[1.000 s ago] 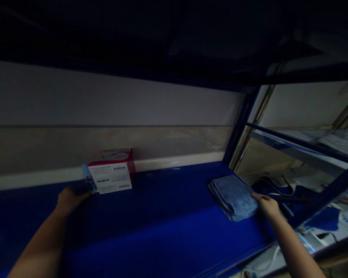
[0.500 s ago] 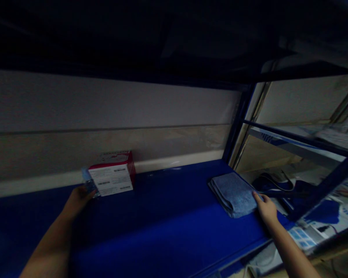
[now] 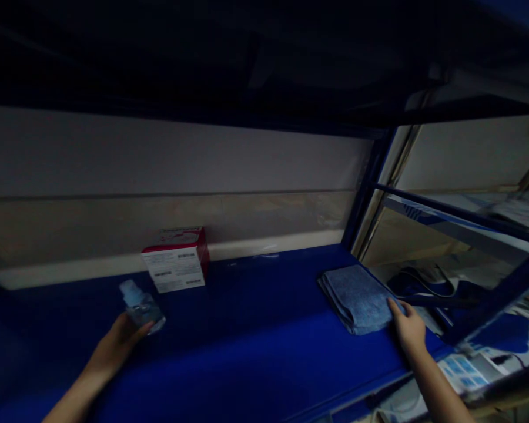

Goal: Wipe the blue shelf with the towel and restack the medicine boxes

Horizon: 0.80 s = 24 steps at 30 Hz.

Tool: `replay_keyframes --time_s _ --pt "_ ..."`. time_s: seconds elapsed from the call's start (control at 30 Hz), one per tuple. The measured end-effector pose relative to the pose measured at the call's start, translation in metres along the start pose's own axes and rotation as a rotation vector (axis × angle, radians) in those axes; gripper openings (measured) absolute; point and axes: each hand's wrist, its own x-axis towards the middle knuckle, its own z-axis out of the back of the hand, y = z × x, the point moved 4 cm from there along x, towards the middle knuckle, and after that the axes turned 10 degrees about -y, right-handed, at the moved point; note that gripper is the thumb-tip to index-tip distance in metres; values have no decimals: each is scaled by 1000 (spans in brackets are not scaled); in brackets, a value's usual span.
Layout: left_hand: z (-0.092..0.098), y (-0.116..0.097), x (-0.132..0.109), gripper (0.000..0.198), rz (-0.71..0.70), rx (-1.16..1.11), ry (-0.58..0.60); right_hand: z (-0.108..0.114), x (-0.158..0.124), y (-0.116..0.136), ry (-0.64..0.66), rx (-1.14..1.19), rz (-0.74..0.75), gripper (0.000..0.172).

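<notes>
My left hand [image 3: 117, 343] is wrapped round a small clear bottle [image 3: 146, 314] with a light blue top, which tilts to the left above the blue shelf [image 3: 247, 329]. Behind it, against the wall, stands a red and white box [image 3: 176, 267] with printed labels on its front. A folded grey-blue cloth [image 3: 357, 296] lies flat at the right end of the shelf. My right hand [image 3: 409, 329] pinches the cloth's right edge, thumb on top; its other fingers are partly hidden.
A dark upper shelf [image 3: 203, 64] hangs low overhead. At the right, a blue upright post [image 3: 365, 194] and crossbars frame the shelf. Past them lie dark straps [image 3: 418, 282] and a white and blue box [image 3: 462, 370] on a lower surface.
My left hand has brought the bottle towards me, away from the box's left side. My right hand stays at the cloth's edge. The view has shifted slightly.
</notes>
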Motion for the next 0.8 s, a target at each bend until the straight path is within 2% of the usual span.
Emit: replay_keyframes --time_s 0.1,0.2,0.37,0.5,0.57,0.67,0.73,0.8 --pt "-41 -29 -41 64 -16 -361 266 2 -4 3 6 -26 5 66" --pt "-94 -83 -73 49 -156 -500 459 6 -11 11 -29 -35 43 65" --pt "-186 -173 -102 44 -339 -584 569 9 -21 24 -145 12 175 61" --pt "-242 -220 -117 40 -387 -576 553 4 -22 27 -200 23 273 59" --pt "-258 -234 -124 40 -404 -569 536 2 -22 28 -214 24 298 57" --pt "-268 -247 -135 39 -430 -552 517 4 -21 31 -224 -2 335 54" --pt "-264 -249 -140 41 -453 -539 509 12 -24 38 -269 -55 365 52" --pt "-249 -245 -139 48 -470 -523 489 24 -35 50 -363 -111 374 50"
